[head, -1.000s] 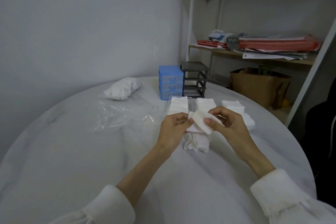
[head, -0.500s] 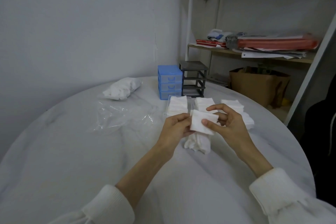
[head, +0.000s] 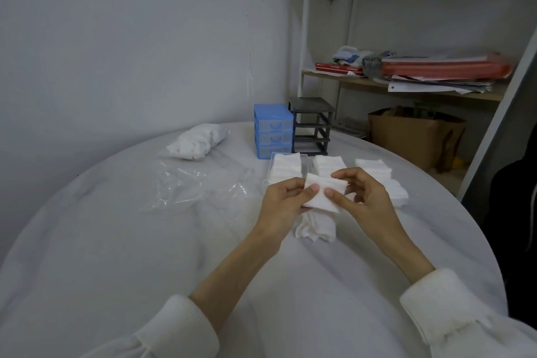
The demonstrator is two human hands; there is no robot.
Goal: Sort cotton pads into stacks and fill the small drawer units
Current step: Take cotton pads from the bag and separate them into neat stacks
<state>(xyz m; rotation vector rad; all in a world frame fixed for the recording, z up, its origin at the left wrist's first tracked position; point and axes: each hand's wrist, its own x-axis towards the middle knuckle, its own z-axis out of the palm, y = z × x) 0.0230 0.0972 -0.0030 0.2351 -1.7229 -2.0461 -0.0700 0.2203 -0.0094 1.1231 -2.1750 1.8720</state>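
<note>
Both hands meet over the middle of the round white table (head: pixel 116 241), sharing one small bundle of cotton pads (head: pixel 322 193) held just above a loose heap of pads (head: pixel 315 227) lying on the tabletop.

Sorting looks partly done. Behind the hands, three squared-off stacks stand near each other: one in a clear drawer tray (head: pixel 286 167), a middle stack (head: pixel 329 164), and a stepped right stack (head: pixel 380 180). Beyond them the blue drawer unit (head: pixel 273 131) has its three drawers in place, contents not visible, while the dark drawer unit (head: pixel 312 125) just beside it is a bare frame with open slots. A full bag of pads (head: pixel 197 141) and an emptied clear plastic bag (head: pixel 200 186) lie well to the left. By my judgement filling has barely begun, with much cotton left.

Left hand (head: pixel 283 200): fingers curled under the bundle, thumb pressing on top. Right hand (head: pixel 363 197): thumb and forefinger pinching the bundle's right edge, other fingers loosely bent behind.
</note>
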